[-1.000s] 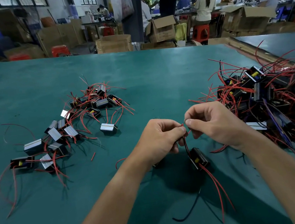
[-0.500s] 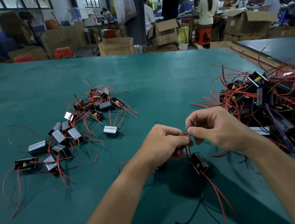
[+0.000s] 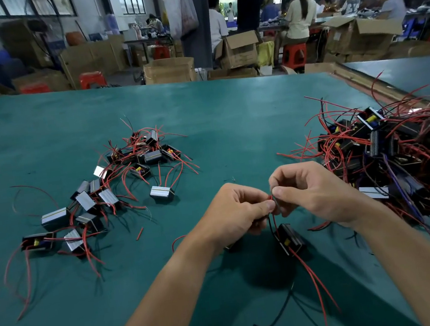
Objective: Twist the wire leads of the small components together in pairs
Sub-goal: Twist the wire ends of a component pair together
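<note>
A small black component [image 3: 290, 238] with a yellow mark hangs just below my hands, above the green table [image 3: 216, 124]. Its red and black wire leads [image 3: 271, 199] run up between my fingertips. My left hand [image 3: 239, 213] pinches the leads from the left, and my right hand [image 3: 312, 193] pinches them from the right, fingertips almost touching. Two longer red leads [image 3: 318, 289] and a black lead [image 3: 277, 317] trail down from the component toward me.
A spread-out group of components with red wires [image 3: 117, 182] lies to the left. A dense tangled pile of components [image 3: 395, 154] lies to the right. Cardboard boxes [image 3: 169, 69] and seated people stand beyond the table's far edge.
My fingertips have shifted slightly on the leads and both hands sit a little lower in view. The component still hangs below them.
</note>
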`<state>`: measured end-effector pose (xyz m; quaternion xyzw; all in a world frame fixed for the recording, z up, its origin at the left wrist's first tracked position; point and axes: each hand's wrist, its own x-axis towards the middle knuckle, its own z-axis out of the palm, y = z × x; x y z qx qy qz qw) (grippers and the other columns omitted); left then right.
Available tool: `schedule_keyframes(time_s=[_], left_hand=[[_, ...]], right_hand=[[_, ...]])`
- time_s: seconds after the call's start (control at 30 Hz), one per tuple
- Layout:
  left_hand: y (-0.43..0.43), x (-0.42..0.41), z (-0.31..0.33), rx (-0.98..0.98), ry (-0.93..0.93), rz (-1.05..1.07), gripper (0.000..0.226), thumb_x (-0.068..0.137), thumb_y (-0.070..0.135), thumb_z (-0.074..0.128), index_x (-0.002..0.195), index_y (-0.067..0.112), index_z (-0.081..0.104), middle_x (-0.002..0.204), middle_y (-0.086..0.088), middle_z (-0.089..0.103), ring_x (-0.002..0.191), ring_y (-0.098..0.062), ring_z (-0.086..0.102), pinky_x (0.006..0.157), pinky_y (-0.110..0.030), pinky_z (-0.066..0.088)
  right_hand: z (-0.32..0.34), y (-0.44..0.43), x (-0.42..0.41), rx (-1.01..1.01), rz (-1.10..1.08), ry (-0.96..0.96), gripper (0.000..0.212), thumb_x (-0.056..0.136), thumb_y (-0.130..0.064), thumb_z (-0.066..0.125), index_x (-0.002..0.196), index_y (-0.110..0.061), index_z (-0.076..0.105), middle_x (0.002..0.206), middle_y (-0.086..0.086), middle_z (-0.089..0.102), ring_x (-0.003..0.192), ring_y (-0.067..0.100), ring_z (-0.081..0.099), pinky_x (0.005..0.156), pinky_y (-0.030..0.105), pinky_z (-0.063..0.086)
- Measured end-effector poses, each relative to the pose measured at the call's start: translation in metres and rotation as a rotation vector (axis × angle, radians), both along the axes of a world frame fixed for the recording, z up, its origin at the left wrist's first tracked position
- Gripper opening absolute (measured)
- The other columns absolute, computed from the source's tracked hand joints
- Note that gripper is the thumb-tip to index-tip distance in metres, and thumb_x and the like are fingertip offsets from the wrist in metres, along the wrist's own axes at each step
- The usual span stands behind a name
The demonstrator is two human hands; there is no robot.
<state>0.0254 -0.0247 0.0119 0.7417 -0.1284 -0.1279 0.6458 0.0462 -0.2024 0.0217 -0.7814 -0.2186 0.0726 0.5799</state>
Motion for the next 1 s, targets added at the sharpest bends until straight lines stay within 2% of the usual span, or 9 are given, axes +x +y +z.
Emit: schedule_keyframes(time_s=[0.1,0.23,0.43,0.53,0.6,0.73,0.87,1.0], left_hand=[[-0.0008,0.0013,-0.0017,-0.005,-0.004,-0.007,0.028,0.093,0.004,0.061,0.068,0.012,0.068,0.048,0.003,0.051,0.046,-0.009,0.046,0.048,-0.018,0.041],[-0.0002,0.0027,-0.0029,0.025,-0.051,0.004,0.028,0.092,0.005,0.063,0.066,0.015,0.07,0.048,0.003,0.053,0.049,-0.012,0.045,0.049,-0.02,0.04],[0.0003,0.0017,-0.0049,0.088,-0.086,0.024,0.028,0.091,0.011,0.066,0.065,0.019,0.072,0.048,0.004,0.056,0.046,-0.011,0.044,0.054,-0.027,0.039],[0.0003,0.0018,-0.0056,0.083,-0.087,0.048,0.023,0.09,0.012,0.067,0.068,0.016,0.074,0.05,0.002,0.056,0.054,-0.019,0.045,0.059,-0.038,0.037],[0.0,0.0021,-0.0057,0.085,-0.088,0.06,0.019,0.089,0.011,0.068,0.072,0.008,0.074,0.051,0.0,0.056,0.057,-0.022,0.043,0.059,-0.039,0.035],[0.0001,0.0024,-0.0065,0.131,-0.121,0.067,0.017,0.087,0.014,0.069,0.074,0.004,0.073,0.053,-0.001,0.054,0.055,-0.02,0.04,0.055,-0.036,0.033],[0.0018,0.0024,-0.0057,0.21,-0.145,0.064,0.02,0.086,0.019,0.07,0.068,0.01,0.072,0.049,0.006,0.054,0.046,-0.011,0.039,0.044,-0.018,0.031],[0.0017,0.0017,-0.0072,0.237,-0.159,0.073,0.021,0.086,0.021,0.069,0.07,0.008,0.072,0.048,0.006,0.055,0.044,-0.009,0.039,0.042,-0.017,0.03]], right_hand=[[-0.0004,-0.0015,0.0011,0.015,-0.024,-0.015,0.016,0.091,0.005,0.06,0.078,-0.003,0.063,0.064,0.005,0.064,0.06,0.022,0.058,0.059,0.026,0.049],[0.0007,-0.0021,0.0016,0.002,-0.022,-0.04,0.017,0.09,0.002,0.064,0.075,-0.006,0.067,0.062,0.002,0.066,0.057,0.015,0.059,0.057,0.021,0.049],[-0.0012,-0.0024,0.0007,-0.031,-0.024,-0.046,0.019,0.089,0.001,0.065,0.073,-0.008,0.069,0.063,0.005,0.068,0.059,0.018,0.06,0.058,0.023,0.051],[-0.0015,-0.0016,0.0006,-0.047,-0.039,-0.028,0.02,0.09,0.0,0.064,0.073,-0.009,0.069,0.063,0.003,0.068,0.057,0.015,0.059,0.057,0.02,0.05],[-0.0006,-0.0011,0.0004,-0.067,-0.035,-0.01,0.021,0.092,0.0,0.062,0.073,-0.007,0.068,0.062,0.002,0.067,0.056,0.015,0.058,0.056,0.02,0.049],[0.0013,-0.0018,0.0004,-0.095,-0.02,0.034,0.023,0.094,-0.001,0.059,0.073,-0.007,0.066,0.063,0.005,0.064,0.057,0.015,0.057,0.058,0.022,0.05],[0.0028,-0.0038,0.001,-0.14,-0.003,0.075,0.023,0.095,-0.005,0.058,0.074,-0.007,0.066,0.06,0.003,0.061,0.056,0.014,0.057,0.058,0.023,0.052],[0.0013,-0.0054,0.0006,-0.126,-0.008,0.068,0.02,0.094,-0.004,0.06,0.076,-0.005,0.067,0.061,0.003,0.061,0.057,0.016,0.057,0.058,0.024,0.052]])
